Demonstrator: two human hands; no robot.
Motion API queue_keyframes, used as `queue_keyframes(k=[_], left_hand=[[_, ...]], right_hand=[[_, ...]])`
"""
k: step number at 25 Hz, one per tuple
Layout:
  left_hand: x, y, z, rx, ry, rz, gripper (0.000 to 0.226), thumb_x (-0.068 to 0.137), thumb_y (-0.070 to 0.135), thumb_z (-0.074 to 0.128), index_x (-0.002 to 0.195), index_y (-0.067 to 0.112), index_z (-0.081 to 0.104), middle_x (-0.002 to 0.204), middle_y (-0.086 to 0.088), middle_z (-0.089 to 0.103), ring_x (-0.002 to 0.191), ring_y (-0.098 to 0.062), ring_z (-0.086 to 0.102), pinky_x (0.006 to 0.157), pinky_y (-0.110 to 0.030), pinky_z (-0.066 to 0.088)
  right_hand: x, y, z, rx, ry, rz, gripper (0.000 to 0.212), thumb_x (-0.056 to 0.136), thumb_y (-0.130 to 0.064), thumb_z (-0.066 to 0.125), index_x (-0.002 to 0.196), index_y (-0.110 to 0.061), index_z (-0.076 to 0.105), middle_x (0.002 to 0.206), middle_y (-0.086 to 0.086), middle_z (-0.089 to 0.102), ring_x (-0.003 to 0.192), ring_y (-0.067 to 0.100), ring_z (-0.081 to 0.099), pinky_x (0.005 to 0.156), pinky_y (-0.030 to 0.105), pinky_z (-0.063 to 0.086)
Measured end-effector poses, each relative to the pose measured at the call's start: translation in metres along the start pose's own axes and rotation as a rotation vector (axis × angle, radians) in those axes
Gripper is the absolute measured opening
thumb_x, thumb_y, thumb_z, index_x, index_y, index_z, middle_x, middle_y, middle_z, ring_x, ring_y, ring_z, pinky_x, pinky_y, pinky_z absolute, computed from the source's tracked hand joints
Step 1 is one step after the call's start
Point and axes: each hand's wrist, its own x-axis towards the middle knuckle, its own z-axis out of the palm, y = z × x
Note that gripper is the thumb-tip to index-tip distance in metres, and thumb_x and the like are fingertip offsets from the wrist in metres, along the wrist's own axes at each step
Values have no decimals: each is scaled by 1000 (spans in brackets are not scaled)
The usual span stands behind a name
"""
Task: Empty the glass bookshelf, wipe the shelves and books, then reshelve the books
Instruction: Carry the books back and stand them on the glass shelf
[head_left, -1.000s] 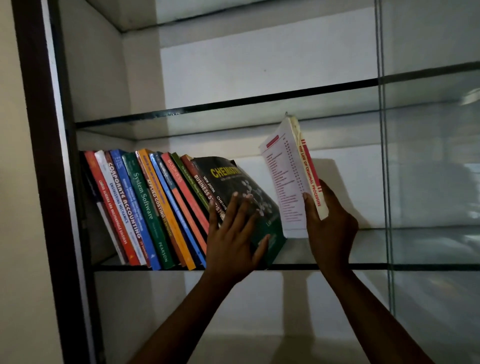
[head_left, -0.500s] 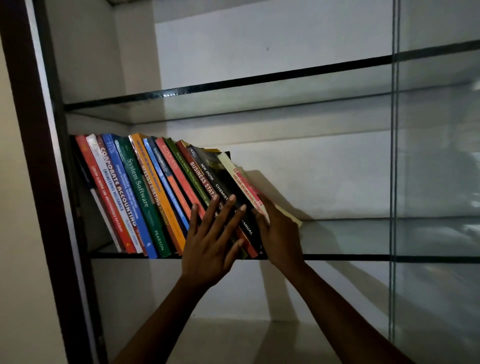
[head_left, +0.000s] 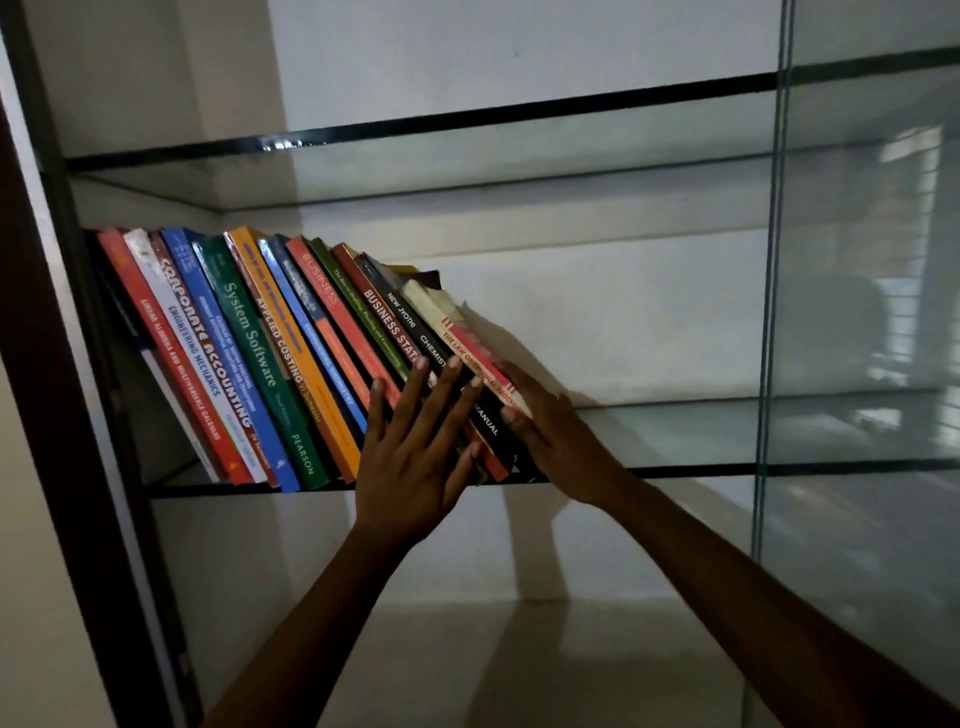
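Tall glass bookshelf with dark wooden frame (head_left: 47, 415): the frame post stands at the left end of the middle glass shelf (head_left: 701, 436). A clear vertical glass pane (head_left: 857, 312), carrying pale reflections, crosses in front of the right part of the middle glass shelf. A dark-edged upper glass shelf (head_left: 467, 156) lies directly above it.

A row of colourful paperback textbooks (head_left: 249, 364) stands on the left half of the middle glass shelf. Spines face out, and every top tilts left toward the frame post. Last on the right of the row is a cream-covered book with red spine lettering (head_left: 441, 312). It leans on a black-spined chemistry manual (head_left: 410, 322), with its foot near the middle of the shelf's length.

Both bare forearms rise from below the middle glass shelf.

Left hand (head_left: 410, 467): fingers straight and spread, pressed flat on the red, green and black spines just above the shelf's front edge. It grasps nothing.

Right hand (head_left: 566, 447): laid against the outer cover of the cream-covered book, just above the shelf. Fingers are stretched along the cover rather than wrapped round it. The thumb is partly hidden, so I cannot tell where it sits.
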Motion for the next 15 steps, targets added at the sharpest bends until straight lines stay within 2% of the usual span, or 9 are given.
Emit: queue_keyframes(k=[2, 4, 6, 9, 15], left_hand=[[0, 1, -1, -9, -1, -7, 51, 101, 40, 24, 145, 14, 29, 152, -10, 28, 142, -31, 21, 114, -57, 12], [-2, 5, -2, -16, -9, -18, 51, 102, 40, 21, 145, 14, 27, 153, -10, 25, 142, -31, 19, 114, -57, 12], [-3, 6, -2, -16, -16, -24, 52, 102, 41, 19, 146, 14, 24, 153, -10, 23, 143, -31, 18, 114, -57, 12], [-3, 3, 1, 11, -14, -11, 52, 102, 41, 19, 146, 14, 26, 153, -10, 25, 142, -32, 19, 114, -57, 12], [-3, 2, -4, -10, -79, -21, 52, 101, 40, 21, 146, 15, 27, 154, -11, 24, 143, -33, 17, 114, -58, 10]], right_hand=[[-5, 6, -13, -229, -189, 58, 52, 97, -50, 18, 143, -41, -4, 152, -1, 27, 139, 19, 28, 114, 54, 13], [-14, 7, -20, -259, -269, 101, 58, 92, -61, 16, 141, -45, -10, 155, -1, 20, 141, 18, 23, 114, 53, 13], [-24, -1, -17, -168, -233, 146, 75, 83, -74, 14, 145, -40, -8, 155, 3, 19, 139, 22, 26, 110, 51, 28], [-32, -11, -2, -315, -101, 187, 79, 81, -70, 19, 147, -33, -3, 150, 5, 26, 129, 24, 39, 97, 43, 44], [-35, -14, 5, -406, 46, 130, 75, 84, -68, 16, 147, -28, 11, 143, 5, 39, 123, 20, 47, 89, 35, 47]])
